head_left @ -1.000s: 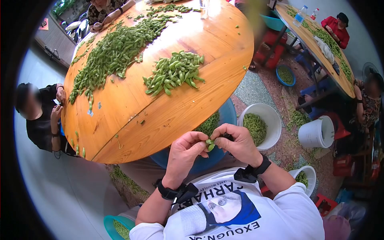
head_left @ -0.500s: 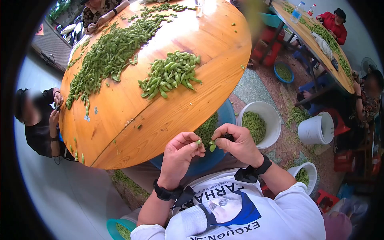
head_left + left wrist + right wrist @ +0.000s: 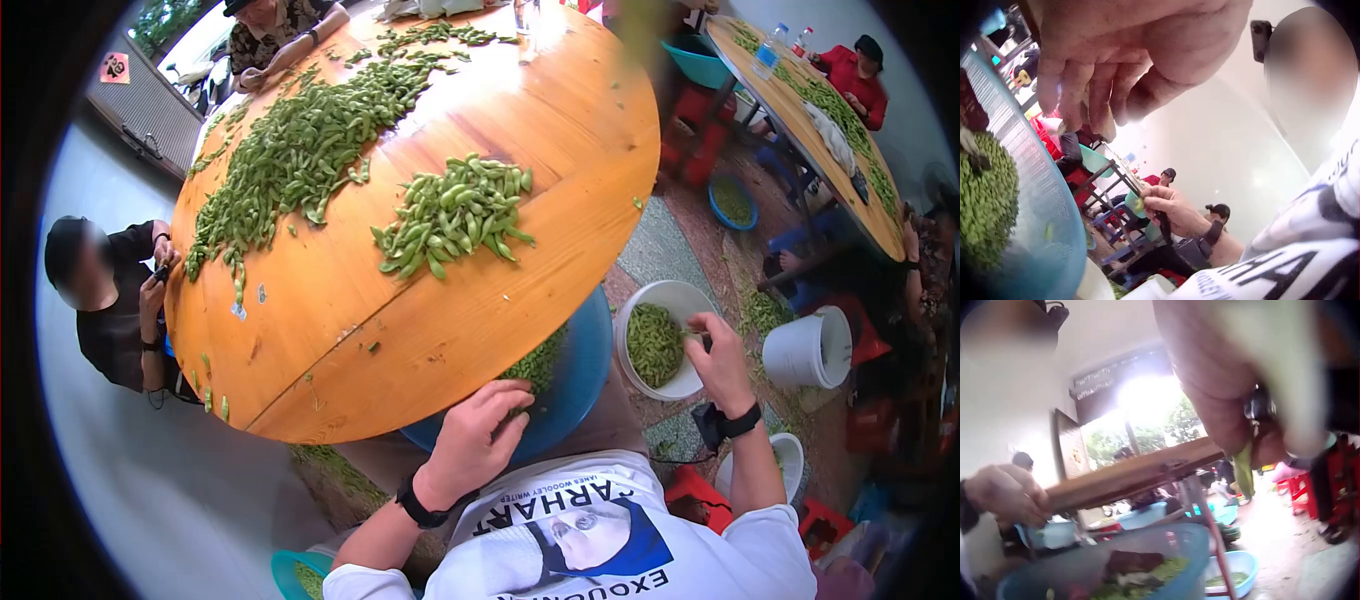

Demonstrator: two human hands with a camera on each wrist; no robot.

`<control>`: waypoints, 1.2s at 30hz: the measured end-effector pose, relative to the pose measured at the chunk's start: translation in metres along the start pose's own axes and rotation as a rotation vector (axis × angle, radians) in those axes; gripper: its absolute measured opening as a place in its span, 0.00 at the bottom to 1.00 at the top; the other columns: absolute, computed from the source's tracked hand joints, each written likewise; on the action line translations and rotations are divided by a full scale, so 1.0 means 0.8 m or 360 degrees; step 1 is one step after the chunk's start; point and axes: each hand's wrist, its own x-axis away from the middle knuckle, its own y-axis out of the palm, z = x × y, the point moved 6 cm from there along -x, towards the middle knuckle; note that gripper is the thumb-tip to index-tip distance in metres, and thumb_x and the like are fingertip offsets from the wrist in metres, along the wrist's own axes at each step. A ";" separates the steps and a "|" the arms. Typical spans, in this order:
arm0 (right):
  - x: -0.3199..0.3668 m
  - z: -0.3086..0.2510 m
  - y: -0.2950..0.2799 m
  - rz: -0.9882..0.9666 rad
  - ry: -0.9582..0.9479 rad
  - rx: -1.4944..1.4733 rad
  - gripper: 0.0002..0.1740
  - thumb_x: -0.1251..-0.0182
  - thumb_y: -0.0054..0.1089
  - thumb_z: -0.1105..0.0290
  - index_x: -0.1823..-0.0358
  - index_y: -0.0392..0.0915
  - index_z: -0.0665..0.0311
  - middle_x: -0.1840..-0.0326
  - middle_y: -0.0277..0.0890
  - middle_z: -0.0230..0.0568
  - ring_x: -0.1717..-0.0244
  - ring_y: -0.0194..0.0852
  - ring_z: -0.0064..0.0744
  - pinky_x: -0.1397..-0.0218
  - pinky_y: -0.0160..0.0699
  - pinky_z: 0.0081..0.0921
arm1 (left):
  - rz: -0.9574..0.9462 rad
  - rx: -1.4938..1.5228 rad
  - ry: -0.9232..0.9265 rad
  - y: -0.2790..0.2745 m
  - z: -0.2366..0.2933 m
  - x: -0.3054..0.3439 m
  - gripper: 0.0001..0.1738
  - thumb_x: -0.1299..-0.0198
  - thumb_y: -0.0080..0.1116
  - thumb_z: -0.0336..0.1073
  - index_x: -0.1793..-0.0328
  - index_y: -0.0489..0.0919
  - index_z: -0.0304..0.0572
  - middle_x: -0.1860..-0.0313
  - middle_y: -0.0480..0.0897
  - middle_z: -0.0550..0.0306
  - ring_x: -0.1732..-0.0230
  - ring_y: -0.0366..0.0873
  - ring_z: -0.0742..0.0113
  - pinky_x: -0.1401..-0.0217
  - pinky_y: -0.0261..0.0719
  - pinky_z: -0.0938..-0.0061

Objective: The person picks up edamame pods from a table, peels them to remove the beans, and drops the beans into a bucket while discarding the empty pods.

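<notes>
Over the white bucket (image 3: 706,300) at the right, my right hand (image 3: 722,372) pinches a soybean pod (image 3: 1244,474). In the right wrist view the pod hangs down between the fingertips. My left hand (image 3: 470,445) is by the table's near edge, over the large blue basin (image 3: 575,400). Its fingers (image 3: 1071,94) hang down loosely curled in the left wrist view. Shelled green beans (image 3: 988,200) lie in the basin, partly hidden under the tabletop in the head view. Pods (image 3: 655,345) fill the bottom of the white bucket.
A small heap of pods (image 3: 455,215) and a large pile (image 3: 310,140) lie on the round wooden table (image 3: 560,120). A second white bucket (image 3: 800,350) stands farther right. One person (image 3: 110,300) sits at the table's left, others at the far side and at another table (image 3: 860,210).
My hands have parted. The right hand swung out to the right over the white bucket with the pod; the left moved lower, to above the basin. The head view shifted slightly.
</notes>
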 end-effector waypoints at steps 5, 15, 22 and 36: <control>0.002 0.022 0.005 0.0041 0.0053 0.0252 0.13 0.41 0.49 0.80 0.54 0.75 0.71 0.60 0.78 0.54 0.53 0.77 0.59 0.47 0.75 0.43 | -0.0123 -0.0228 0.0074 -0.026 0.035 -0.008 0.07 0.41 0.65 0.24 0.56 0.82 0.36 0.63 0.84 0.48 0.63 0.84 0.53 0.60 0.81 0.70; -0.035 -0.117 0.032 -0.0380 -0.0276 -0.0646 0.09 0.37 0.53 0.81 0.58 0.80 0.71 0.66 0.81 0.51 0.66 0.82 0.44 0.61 0.78 0.30 | 0.0229 -0.1054 -0.0338 -0.130 -0.025 -0.136 0.15 0.39 0.65 0.41 0.61 0.79 0.35 0.68 0.83 0.41 0.64 0.82 0.42 0.60 0.78 0.55; -0.045 -0.198 0.041 -0.0464 -0.0432 -0.0680 0.09 0.36 0.55 0.78 0.56 0.80 0.68 0.69 0.81 0.50 0.70 0.82 0.42 0.65 0.78 0.31 | 0.0464 -0.1221 0.0016 -0.135 -0.042 -0.134 0.14 0.38 0.63 0.40 0.61 0.80 0.33 0.70 0.82 0.45 0.68 0.81 0.49 0.62 0.78 0.61; -0.052 -0.251 0.131 -0.1055 0.0065 -0.1365 0.14 0.36 0.56 0.73 0.53 0.79 0.76 0.70 0.84 0.45 0.71 0.82 0.27 0.65 0.81 0.27 | 0.0360 0.1023 -0.0624 -0.070 -0.017 -0.047 0.08 0.29 0.59 0.34 0.51 0.77 0.36 0.66 0.83 0.58 0.71 0.80 0.76 0.70 0.79 0.82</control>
